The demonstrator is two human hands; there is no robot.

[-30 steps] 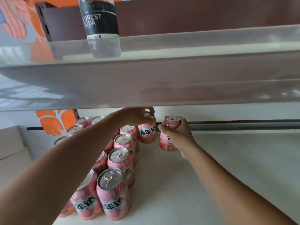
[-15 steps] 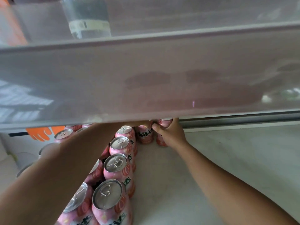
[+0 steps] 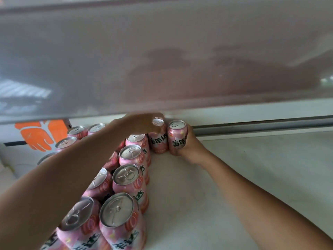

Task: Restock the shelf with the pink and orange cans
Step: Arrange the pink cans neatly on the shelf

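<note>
Several pink and orange cans stand in rows on the white shelf (image 3: 225,177), running from the near left to the back wall. My right hand (image 3: 187,147) grips a pink can (image 3: 177,136) at the back, upright on the shelf. Just left of it stands another pink can (image 3: 158,139), and my left hand (image 3: 142,123) holds it from above by its top rim. The two cans stand side by side, touching or nearly so. A near can (image 3: 119,221) fills the lower left.
A translucent upper shelf front (image 3: 162,60) hangs low across the top half of the view, just above my hands. A grey rail (image 3: 261,125) runs along the back wall. An orange printed panel (image 3: 39,136) is at the far left. Bare shelf surface lies to the right.
My right hand has slid its can left until it stands next to the can under my left hand. The view has tilted down, hiding the soda bottle above.
</note>
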